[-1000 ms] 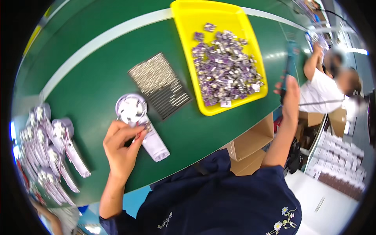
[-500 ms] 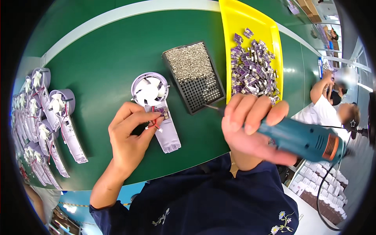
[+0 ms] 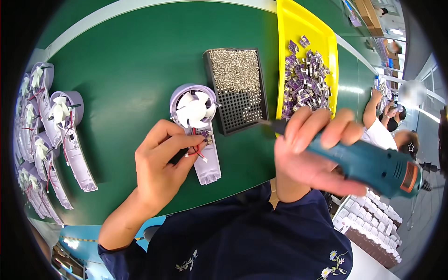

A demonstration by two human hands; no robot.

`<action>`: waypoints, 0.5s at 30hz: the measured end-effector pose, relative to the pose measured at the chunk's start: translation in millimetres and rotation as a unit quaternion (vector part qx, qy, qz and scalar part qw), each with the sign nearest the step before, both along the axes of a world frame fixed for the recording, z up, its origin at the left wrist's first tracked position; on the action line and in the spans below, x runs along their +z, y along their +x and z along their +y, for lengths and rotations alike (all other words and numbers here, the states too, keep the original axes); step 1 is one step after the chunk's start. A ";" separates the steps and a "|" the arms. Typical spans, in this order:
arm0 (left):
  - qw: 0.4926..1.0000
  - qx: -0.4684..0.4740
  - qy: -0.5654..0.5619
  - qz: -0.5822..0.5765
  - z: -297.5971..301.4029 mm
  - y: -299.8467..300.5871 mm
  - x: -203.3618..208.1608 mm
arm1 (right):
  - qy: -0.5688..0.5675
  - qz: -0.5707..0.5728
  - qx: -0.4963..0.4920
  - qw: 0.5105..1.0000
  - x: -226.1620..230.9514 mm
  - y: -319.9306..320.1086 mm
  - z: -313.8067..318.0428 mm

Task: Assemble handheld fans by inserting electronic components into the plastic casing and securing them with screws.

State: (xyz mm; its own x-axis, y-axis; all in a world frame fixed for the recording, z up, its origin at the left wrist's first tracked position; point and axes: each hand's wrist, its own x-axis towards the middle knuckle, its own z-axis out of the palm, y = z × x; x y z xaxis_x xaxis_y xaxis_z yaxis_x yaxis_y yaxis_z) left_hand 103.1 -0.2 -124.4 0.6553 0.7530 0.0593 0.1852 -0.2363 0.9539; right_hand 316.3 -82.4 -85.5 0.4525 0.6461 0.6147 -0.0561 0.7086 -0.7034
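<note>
Left hand (image 3: 162, 161) has thumb and fingertips pinched together on the edge of a small circuit board (image 3: 206, 134), red and black wires (image 3: 201, 156) at the fingertips. Board sits on the handle of an open fan shell (image 3: 208, 164), flat on the green table (image 3: 126, 107), blades (image 3: 193, 110) at the far end. Right hand (image 3: 317, 151) is wrapped round a teal power screwdriver (image 3: 368, 163) — tip at the screw tray's (image 3: 229, 110) near right corner, can't tell if touching. Yellow bin (image 3: 308, 21) of purple boards (image 3: 305, 79) right of the tray; more fan shells (image 3: 80, 158) far left.
</note>
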 end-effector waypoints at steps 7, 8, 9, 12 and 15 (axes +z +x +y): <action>1.000 -0.005 0.019 -0.003 -0.3 5.0 1.3 | 0.027 -0.019 0.072 0.997 -11.0 35.4 3.8; 1.000 -0.003 0.017 -0.006 -0.6 5.6 0.1 | 0.025 -0.017 0.070 0.997 -12.8 35.7 3.5; 1.000 -0.001 0.014 -0.010 -1.4 6.3 -1.3 | 0.020 -0.035 0.084 0.996 -14.1 35.5 3.5; 1.000 -0.005 0.020 -0.007 -1.0 5.3 -2.2 | 0.011 -0.064 0.086 0.994 -14.6 34.6 4.7; 1.000 0.000 0.019 -0.009 -1.4 5.2 -2.9 | 0.003 -0.056 0.083 0.995 -13.8 33.0 4.3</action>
